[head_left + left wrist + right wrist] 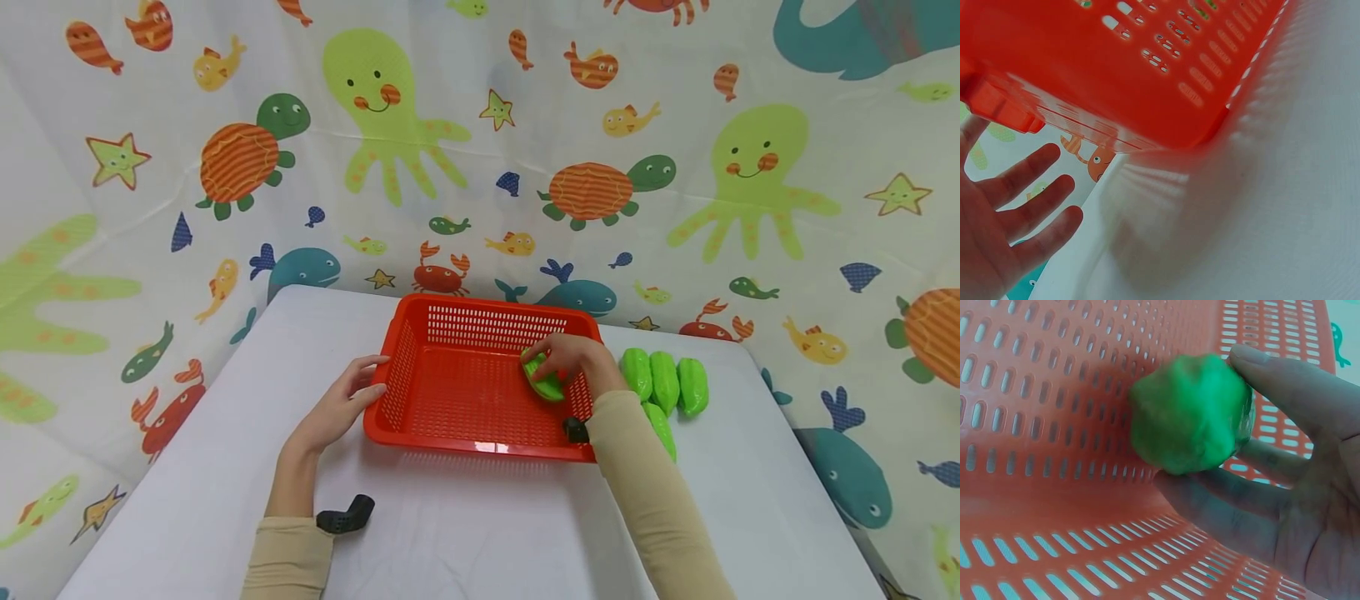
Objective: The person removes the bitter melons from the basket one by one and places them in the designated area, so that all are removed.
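A red plastic basket (465,375) with slotted walls stands on the table. Inside it, toward the right side, my right hand (573,358) holds a glossy green lobed vegetable (546,385) that looks like a pepper. The right wrist view shows the thumb on one side of this green piece (1188,415) and the fingers on the other, with the basket's slotted wall behind. At the basket's left rim is my left hand (348,400), its fingertips touching the edge. Those fingers (1035,203) look spread and fairly straight in the left wrist view.
Several more green pieces (664,383) of the same kind lie on the table just right of the basket, one partly hidden by the right sleeve. A white cloth covers the table (450,533). Behind hangs a curtain (465,225) printed with sea animals.
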The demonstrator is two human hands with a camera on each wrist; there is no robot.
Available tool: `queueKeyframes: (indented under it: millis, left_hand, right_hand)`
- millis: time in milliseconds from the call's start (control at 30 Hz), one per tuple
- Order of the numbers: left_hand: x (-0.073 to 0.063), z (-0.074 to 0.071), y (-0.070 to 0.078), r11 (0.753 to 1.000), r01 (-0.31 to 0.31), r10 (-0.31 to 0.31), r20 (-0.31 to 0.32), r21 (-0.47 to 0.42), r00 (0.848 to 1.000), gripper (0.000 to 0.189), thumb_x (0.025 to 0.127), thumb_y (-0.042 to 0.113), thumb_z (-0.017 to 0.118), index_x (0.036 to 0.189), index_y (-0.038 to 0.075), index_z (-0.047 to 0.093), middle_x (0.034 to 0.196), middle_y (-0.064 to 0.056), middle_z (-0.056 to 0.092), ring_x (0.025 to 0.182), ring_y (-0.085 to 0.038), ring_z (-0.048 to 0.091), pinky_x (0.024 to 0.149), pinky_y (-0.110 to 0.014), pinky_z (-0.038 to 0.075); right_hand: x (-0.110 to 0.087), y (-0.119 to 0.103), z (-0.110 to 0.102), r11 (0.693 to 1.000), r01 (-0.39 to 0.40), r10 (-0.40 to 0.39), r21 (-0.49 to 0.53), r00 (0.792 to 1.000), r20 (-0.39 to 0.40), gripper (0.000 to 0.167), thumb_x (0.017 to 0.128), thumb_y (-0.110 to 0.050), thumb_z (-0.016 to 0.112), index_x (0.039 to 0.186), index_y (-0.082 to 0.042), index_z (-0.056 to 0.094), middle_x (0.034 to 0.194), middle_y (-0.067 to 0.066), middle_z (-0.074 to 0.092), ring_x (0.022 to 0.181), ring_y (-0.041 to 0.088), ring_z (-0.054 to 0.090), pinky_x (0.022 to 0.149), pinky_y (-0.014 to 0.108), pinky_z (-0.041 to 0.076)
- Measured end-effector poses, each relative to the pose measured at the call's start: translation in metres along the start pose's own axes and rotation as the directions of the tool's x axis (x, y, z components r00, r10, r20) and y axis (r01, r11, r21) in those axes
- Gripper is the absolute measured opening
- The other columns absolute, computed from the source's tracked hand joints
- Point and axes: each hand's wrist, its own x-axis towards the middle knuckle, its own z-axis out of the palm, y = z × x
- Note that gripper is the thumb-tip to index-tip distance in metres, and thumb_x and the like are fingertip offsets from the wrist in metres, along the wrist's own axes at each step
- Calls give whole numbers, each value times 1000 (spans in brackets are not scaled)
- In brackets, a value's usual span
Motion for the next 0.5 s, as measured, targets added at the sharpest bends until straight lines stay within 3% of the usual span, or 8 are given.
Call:
queueKeyframes:
  millis: [500]
  left_hand:
    - [-7,7,0,1000,-1,1,-22,10,1000,54,97,35,59,145,27,38,146,-16,40,133,-37,38,97,-56,47]
  right_hand:
    - [3,7,2,999,15,-18,49,998,53,48,86,-17,75,133,-18,63,126,10,54,113,29,51,84,40,57]
